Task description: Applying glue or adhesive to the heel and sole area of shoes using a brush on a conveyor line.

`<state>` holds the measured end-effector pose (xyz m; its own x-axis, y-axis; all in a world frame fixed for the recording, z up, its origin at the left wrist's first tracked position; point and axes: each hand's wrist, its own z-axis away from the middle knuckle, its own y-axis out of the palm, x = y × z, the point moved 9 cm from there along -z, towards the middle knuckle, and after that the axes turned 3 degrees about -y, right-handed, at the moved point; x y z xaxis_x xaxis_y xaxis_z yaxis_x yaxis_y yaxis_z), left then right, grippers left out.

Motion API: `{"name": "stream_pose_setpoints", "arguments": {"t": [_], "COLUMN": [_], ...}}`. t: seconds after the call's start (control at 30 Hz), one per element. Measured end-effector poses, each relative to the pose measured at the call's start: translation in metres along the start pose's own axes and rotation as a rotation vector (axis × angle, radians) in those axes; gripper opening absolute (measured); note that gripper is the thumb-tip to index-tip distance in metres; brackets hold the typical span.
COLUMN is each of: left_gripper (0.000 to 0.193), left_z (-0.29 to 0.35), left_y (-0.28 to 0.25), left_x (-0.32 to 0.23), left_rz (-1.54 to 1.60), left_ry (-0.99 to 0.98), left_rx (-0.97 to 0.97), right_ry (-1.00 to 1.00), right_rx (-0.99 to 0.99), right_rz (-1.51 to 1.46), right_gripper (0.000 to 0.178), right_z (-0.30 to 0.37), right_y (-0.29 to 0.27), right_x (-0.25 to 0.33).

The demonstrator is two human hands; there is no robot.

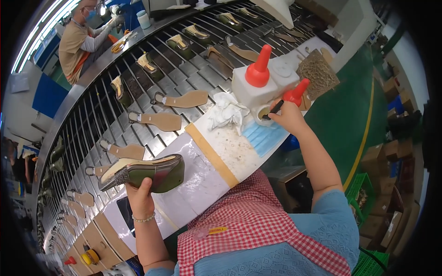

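Note:
My left hand (pixel 140 200) grips a shoe upper on a green shoe last (pixel 161 177), its pale underside turned up and its dark textured toe toward the left. My right hand (pixel 291 118) is closed on a black-handled brush (pixel 276 107). The brush's lower end is at the mouth of a small white pot (pixel 262 113) with yellowish stuff in it; its tip is hidden. Right behind that hand stands a red cone-shaped nozzle (pixel 297 92). A larger red nozzle (pixel 258 69) tops a white bottle (pixel 244 89) beside the pot.
A crumpled white cloth (pixel 228 112) and a blue face mask (pixel 264 138) lie on the worktop (pixel 225 142). Beyond runs a slatted metal conveyor (pixel 138 92) carrying tan soles (pixel 184 99) and several shoe lasts (pixel 148 64). A co-worker (pixel 76 46) is at the far left.

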<state>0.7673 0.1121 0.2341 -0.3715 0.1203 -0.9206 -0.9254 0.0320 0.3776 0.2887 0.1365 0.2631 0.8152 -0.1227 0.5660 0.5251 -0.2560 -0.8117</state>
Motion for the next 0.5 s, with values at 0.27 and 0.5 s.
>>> {"name": "stream_pose_setpoints", "arguments": {"t": [0.27, 0.5], "left_gripper": [0.065, 0.075], "left_z": [0.009, 0.021], "left_y": [0.032, 0.059], "left_x": [0.021, 0.05], "left_rz": [-0.235, -0.643], "left_ry": [0.084, 0.336], "left_rx": [-0.054, 0.12], "right_ry": [-0.067, 0.203], "right_rx": [-0.054, -0.093], "right_rz": [-0.112, -0.677], "right_gripper": [0.021, 0.017], "right_z": [0.001, 0.015], "right_y": [-0.004, 0.0], "right_x": [-0.002, -0.055]}}
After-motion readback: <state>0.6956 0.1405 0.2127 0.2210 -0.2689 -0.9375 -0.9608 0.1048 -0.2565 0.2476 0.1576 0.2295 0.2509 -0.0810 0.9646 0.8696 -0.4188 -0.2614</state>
